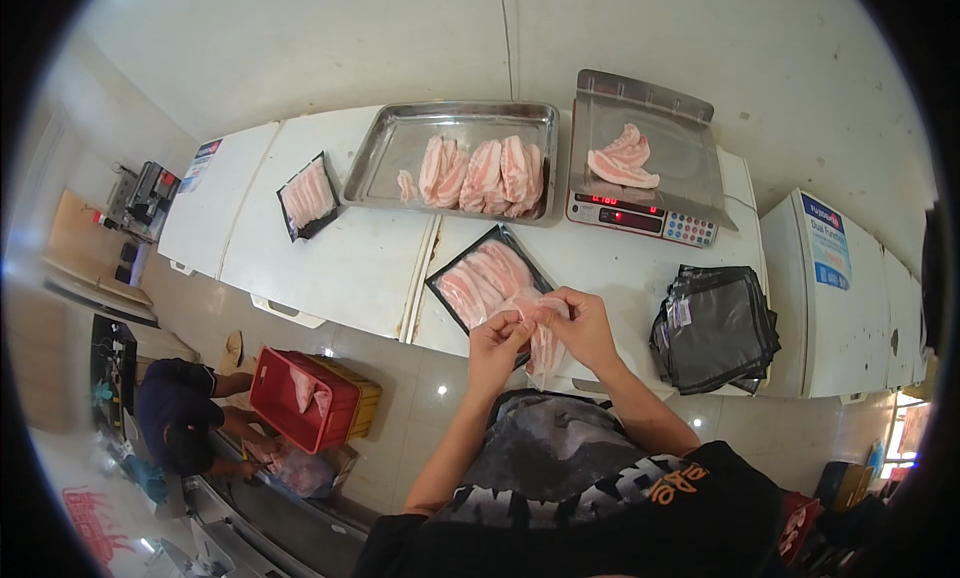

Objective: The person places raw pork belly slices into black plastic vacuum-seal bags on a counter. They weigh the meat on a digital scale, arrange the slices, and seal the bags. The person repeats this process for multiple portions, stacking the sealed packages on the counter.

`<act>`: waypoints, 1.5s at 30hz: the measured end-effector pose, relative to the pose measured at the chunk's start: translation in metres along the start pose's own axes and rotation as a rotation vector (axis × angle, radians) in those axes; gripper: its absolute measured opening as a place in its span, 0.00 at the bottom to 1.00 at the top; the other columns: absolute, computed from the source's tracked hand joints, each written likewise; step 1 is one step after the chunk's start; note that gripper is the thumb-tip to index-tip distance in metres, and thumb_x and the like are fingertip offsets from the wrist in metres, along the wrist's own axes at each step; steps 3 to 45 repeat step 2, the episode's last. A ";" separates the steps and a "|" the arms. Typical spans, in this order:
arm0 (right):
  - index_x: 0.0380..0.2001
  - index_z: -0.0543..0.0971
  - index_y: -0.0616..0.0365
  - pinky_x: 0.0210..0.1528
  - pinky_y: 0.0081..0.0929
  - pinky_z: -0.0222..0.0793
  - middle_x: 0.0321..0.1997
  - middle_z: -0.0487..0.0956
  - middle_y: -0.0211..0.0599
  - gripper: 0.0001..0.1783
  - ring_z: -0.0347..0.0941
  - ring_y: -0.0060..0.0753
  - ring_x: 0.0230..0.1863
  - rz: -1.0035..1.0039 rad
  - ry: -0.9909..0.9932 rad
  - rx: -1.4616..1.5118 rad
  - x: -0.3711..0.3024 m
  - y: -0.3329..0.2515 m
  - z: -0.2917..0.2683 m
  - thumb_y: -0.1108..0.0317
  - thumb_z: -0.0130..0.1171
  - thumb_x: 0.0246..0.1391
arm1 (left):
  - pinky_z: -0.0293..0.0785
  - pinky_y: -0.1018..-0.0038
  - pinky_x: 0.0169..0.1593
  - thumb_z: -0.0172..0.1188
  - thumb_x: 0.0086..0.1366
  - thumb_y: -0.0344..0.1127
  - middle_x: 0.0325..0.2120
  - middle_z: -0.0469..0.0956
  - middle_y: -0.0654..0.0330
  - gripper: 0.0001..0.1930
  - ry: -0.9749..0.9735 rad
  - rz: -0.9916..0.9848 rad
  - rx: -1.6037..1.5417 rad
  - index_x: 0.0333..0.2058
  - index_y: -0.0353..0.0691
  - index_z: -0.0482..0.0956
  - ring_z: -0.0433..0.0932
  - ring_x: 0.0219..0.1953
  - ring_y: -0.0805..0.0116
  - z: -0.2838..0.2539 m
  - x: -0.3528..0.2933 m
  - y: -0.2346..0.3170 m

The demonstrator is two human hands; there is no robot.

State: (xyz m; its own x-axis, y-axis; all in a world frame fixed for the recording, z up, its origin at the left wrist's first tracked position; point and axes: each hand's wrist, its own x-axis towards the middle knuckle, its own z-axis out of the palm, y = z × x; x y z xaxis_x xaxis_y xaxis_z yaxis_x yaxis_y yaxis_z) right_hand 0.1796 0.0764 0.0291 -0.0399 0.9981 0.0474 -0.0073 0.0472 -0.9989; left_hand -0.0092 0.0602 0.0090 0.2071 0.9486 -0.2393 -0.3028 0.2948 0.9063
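Note:
Both hands meet over the white lid in front of me, fingers pinched. Between my left hand (500, 345) and my right hand (583, 328) hangs a pale pink pork belly slice (545, 353), its lower end dangling towards my shirt. Just beyond, partly under my hands, lies a black pouch (434, 281) with several pork belly slices (487, 276) side by side on or in it; which one I cannot tell. A steel tray (390, 148) behind it carries piled slices (483, 173). To its right, more slices (624, 158) rest on a digital scale (640, 218) with a steel platter.
A filled black pouch (309, 196) lies left of the tray. Stacked black pouches (716, 328) are at the right, beside another white freezer (830, 308). On the floor side at lower left, a co-worker (185, 413) bends by a red crate (290, 398) with meat.

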 end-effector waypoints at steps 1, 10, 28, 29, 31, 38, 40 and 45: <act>0.50 0.87 0.65 0.45 0.21 0.77 0.39 0.88 0.31 0.16 0.80 0.18 0.41 0.018 0.002 0.048 0.002 0.003 0.000 0.67 0.75 0.64 | 0.81 0.79 0.41 0.68 0.76 0.32 0.41 0.89 0.60 0.19 -0.035 -0.027 -0.078 0.61 0.32 0.82 0.86 0.38 0.74 -0.002 0.002 -0.004; 0.50 0.87 0.65 0.45 0.21 0.77 0.39 0.88 0.31 0.16 0.80 0.18 0.41 0.012 0.006 0.024 0.001 0.005 0.000 0.67 0.75 0.64 | 0.80 0.81 0.40 0.67 0.77 0.33 0.40 0.90 0.60 0.21 -0.065 -0.071 -0.179 0.64 0.33 0.81 0.87 0.37 0.73 -0.004 0.004 -0.008; 0.50 0.87 0.65 0.45 0.21 0.77 0.39 0.88 0.31 0.16 0.80 0.18 0.41 0.012 0.006 0.024 0.001 0.005 0.000 0.67 0.75 0.64 | 0.80 0.81 0.40 0.67 0.77 0.33 0.40 0.90 0.60 0.21 -0.065 -0.071 -0.179 0.64 0.33 0.81 0.87 0.37 0.73 -0.004 0.004 -0.008; 0.50 0.87 0.65 0.45 0.21 0.77 0.39 0.88 0.31 0.16 0.80 0.18 0.41 0.012 0.006 0.024 0.001 0.005 0.000 0.67 0.75 0.64 | 0.80 0.81 0.40 0.67 0.77 0.33 0.40 0.90 0.60 0.21 -0.065 -0.071 -0.179 0.64 0.33 0.81 0.87 0.37 0.73 -0.004 0.004 -0.008; 0.50 0.87 0.65 0.45 0.21 0.77 0.39 0.88 0.31 0.16 0.80 0.18 0.41 0.012 0.006 0.024 0.001 0.005 0.000 0.67 0.75 0.64 | 0.80 0.81 0.40 0.67 0.77 0.33 0.40 0.90 0.60 0.21 -0.065 -0.071 -0.179 0.64 0.33 0.81 0.87 0.37 0.73 -0.004 0.004 -0.008; 0.50 0.87 0.65 0.45 0.21 0.77 0.39 0.88 0.31 0.16 0.80 0.18 0.41 0.012 0.006 0.024 0.001 0.005 0.000 0.67 0.75 0.64 | 0.80 0.81 0.40 0.67 0.77 0.33 0.40 0.90 0.60 0.21 -0.065 -0.071 -0.179 0.64 0.33 0.81 0.87 0.37 0.73 -0.004 0.004 -0.008; 0.50 0.87 0.65 0.45 0.21 0.77 0.39 0.88 0.31 0.16 0.80 0.18 0.41 0.012 0.006 0.024 0.001 0.005 0.000 0.67 0.75 0.64 | 0.80 0.81 0.40 0.67 0.77 0.33 0.40 0.90 0.60 0.21 -0.065 -0.071 -0.179 0.64 0.33 0.81 0.87 0.37 0.73 -0.004 0.004 -0.008; 0.50 0.87 0.65 0.45 0.21 0.77 0.39 0.88 0.31 0.16 0.80 0.18 0.41 0.012 0.006 0.024 0.001 0.005 0.000 0.67 0.75 0.64 | 0.80 0.81 0.40 0.67 0.77 0.33 0.40 0.90 0.60 0.21 -0.065 -0.071 -0.179 0.64 0.33 0.81 0.87 0.37 0.73 -0.004 0.004 -0.008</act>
